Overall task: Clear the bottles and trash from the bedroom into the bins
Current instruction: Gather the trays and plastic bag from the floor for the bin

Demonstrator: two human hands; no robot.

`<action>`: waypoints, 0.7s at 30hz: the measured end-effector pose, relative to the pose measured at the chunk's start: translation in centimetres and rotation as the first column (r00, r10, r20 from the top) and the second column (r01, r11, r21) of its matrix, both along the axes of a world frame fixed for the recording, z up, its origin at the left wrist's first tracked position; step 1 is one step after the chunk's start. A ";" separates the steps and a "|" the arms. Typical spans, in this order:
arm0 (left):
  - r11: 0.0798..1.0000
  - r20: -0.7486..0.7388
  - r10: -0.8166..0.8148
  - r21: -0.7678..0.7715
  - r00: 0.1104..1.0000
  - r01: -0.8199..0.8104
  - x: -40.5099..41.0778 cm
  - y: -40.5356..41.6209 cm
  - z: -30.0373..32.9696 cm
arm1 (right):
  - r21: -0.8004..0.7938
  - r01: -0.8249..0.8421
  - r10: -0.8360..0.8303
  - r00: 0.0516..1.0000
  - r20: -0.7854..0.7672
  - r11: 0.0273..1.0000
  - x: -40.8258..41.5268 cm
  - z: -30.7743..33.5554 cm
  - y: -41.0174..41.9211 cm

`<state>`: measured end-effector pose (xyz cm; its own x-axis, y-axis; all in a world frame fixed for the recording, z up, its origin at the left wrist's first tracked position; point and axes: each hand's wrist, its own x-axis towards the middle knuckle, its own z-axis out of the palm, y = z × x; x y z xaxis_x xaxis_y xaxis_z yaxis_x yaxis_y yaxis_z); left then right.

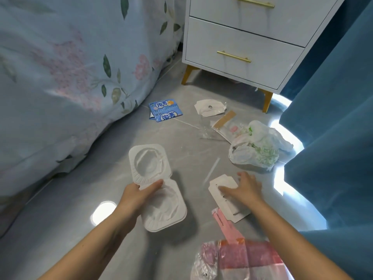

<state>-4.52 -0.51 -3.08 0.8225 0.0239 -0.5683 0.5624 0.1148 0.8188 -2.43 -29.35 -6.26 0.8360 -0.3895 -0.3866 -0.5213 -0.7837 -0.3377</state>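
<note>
Trash litters a grey bedroom floor (101, 249): the left hand (137, 196) grips a white clamshell tray (159, 190) at its hinge, while the right hand (245, 188), fingers spread, presses a white card (224, 190). Beyond lie a blue wrapper (165, 112) and plastic bag (258, 146), hemmed by bed (60, 77), nightstand (246, 43) and curtain (333, 138).

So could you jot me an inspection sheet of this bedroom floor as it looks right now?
Surface: grey glossy floor, bare patches with glare.
Job's things: white clamshell tray; white card; blue snack wrappers; crumpled plastic bag.
Clutter: pink-and-clear bag at the near edge.
Hands: left hand grips the tray; right hand rests flat on the card.
Cables: nothing seen.
Surroundings: floral bedding, white nightstand, blue curtain.
</note>
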 end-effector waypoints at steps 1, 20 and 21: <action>1.000 -0.011 0.008 0.003 1.000 -0.008 -0.3 0.4 -0.2 | -0.082 -0.023 0.012 0.992 -0.129 0.996 -0.4 -0.3 -0.4; 0.999 -0.037 0.007 0.041 0.999 -0.006 -2.7 3.8 0.3 | 0.461 0.041 -0.074 0.996 0.053 0.887 -0.9 0.6 2.1; 0.999 -0.030 -0.004 0.036 1.000 0.005 -2.7 4.0 0.6 | 0.583 0.056 -0.112 0.992 0.061 0.811 -0.9 1.3 3.0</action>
<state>-7.23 3.49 -2.46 0.8052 0.0411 -0.5916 0.5873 0.0832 0.8051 -3.37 -26.32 -4.92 0.8517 -0.1874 -0.4894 -0.5221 -0.3828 -0.7621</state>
